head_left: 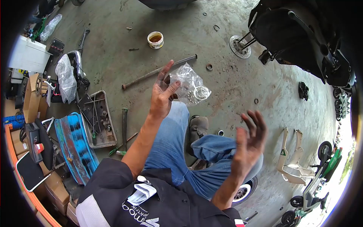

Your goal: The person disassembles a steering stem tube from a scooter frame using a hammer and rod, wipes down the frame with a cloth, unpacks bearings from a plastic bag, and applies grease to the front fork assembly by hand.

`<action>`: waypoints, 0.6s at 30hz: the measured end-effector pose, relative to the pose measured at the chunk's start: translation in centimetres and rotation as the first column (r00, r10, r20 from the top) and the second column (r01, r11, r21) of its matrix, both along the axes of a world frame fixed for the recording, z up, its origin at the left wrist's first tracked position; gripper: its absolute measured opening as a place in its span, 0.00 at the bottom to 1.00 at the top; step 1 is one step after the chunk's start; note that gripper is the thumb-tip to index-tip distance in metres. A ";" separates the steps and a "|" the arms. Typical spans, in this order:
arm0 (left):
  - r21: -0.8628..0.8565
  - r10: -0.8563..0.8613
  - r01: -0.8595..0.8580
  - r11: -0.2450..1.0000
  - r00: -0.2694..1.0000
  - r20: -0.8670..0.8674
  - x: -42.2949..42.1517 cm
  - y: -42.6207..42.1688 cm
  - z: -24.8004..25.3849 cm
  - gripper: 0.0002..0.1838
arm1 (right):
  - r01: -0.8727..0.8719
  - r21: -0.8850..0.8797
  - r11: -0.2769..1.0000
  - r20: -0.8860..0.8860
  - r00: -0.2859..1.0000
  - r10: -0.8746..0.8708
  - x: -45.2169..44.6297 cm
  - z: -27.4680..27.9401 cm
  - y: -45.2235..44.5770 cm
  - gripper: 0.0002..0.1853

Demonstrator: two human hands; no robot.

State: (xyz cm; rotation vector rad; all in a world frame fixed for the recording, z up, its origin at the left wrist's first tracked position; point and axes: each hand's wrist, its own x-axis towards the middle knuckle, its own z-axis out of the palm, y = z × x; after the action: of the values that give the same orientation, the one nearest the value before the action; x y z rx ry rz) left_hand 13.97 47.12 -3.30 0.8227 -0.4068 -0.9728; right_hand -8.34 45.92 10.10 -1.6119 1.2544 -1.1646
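My left hand (162,96) holds a clear plastic bag (188,80) by its near side, thumb against it and the upper fingers stretched out. Inside the bag show a pale ring (200,92) and small round parts, too small to name. My right hand (249,142) is raised over my right knee, fingers spread, with nothing in it. Beyond the bag, a long metal tube (159,72) lies slanted on the floor. A dark metal ring (209,67) rests to the bag's right, and another ring (221,133) lies by my knee.
A tub of brown grease (155,39) stands ahead. On the left are a metal tool tray (112,142), a hammer (124,128) and a blue toolbox (65,147). A brake disc (239,47) is near a dark vehicle (302,38) at upper right. A beige panel (293,172) lies right.
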 end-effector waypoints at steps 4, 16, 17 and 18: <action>0.023 -0.064 0.063 0.998 0.998 0.013 -0.9 2.3 3.0 0.39 | -0.339 0.021 0.941 -0.335 0.884 0.326 5.4 -4.2 0.0 0.31; 0.247 -0.200 0.155 0.956 0.965 0.168 -2.7 6.1 1.8 0.29 | -0.353 0.353 0.867 0.211 0.932 0.293 8.2 -8.6 3.4 0.28; 0.339 -0.258 0.162 0.927 0.930 0.262 -2.3 6.2 0.9 0.29 | -0.365 0.331 0.870 0.156 0.931 0.331 8.1 -8.4 3.5 0.32; 0.426 -0.324 0.159 0.891 0.880 0.348 -1.9 6.4 0.1 0.30 | -0.353 0.336 0.873 0.048 0.932 0.358 7.5 -7.7 3.1 0.37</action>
State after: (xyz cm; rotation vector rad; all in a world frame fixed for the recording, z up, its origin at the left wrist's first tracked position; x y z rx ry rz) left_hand 12.08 53.52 -3.23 1.3747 -0.7117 -1.1365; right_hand -0.81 49.01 2.37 -1.5080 1.0414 -0.6640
